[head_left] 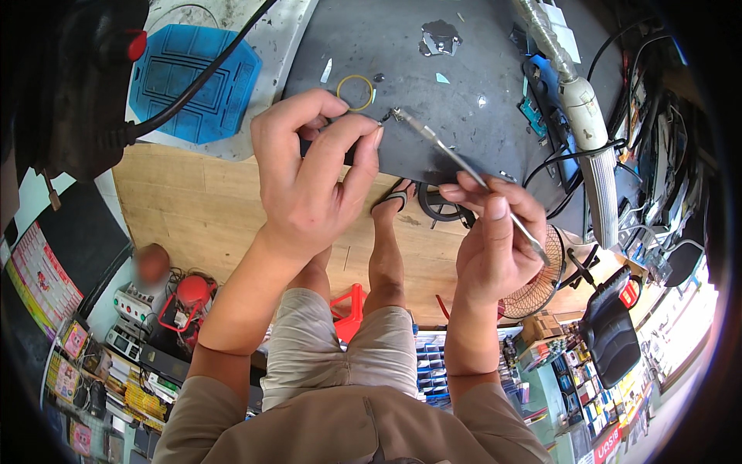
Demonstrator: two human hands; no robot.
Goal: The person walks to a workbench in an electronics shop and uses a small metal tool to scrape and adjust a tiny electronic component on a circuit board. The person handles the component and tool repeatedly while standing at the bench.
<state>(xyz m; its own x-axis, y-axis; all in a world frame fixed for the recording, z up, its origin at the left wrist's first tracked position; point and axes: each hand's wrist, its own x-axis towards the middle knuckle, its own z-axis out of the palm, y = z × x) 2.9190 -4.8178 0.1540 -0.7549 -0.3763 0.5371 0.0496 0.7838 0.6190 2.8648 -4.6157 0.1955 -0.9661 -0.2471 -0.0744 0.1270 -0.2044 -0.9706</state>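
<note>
My left hand (313, 166) is above the near edge of the dark work surface (340, 31), thumb and fingers pinched on a tiny dark part (386, 117). Between the fingers of my right hand (502, 232) lies a slim metal hand tool (456, 157), held like a pen, with a flattened rear end. Its tip meets or nearly meets the small part; contact is too fine to make out. A yellow ring (355, 93) rests just beyond my left fingertips, beside a small dark round piece (379, 77).
Thin shards and a broken black piece (440, 38) lie farther back. A ribbed blue mat (195, 83) is at left, with a black cable (205, 77) over it. At right stand a hose-like arm (583, 116) and circuit boards (533, 116). A fan (533, 278) stands below.
</note>
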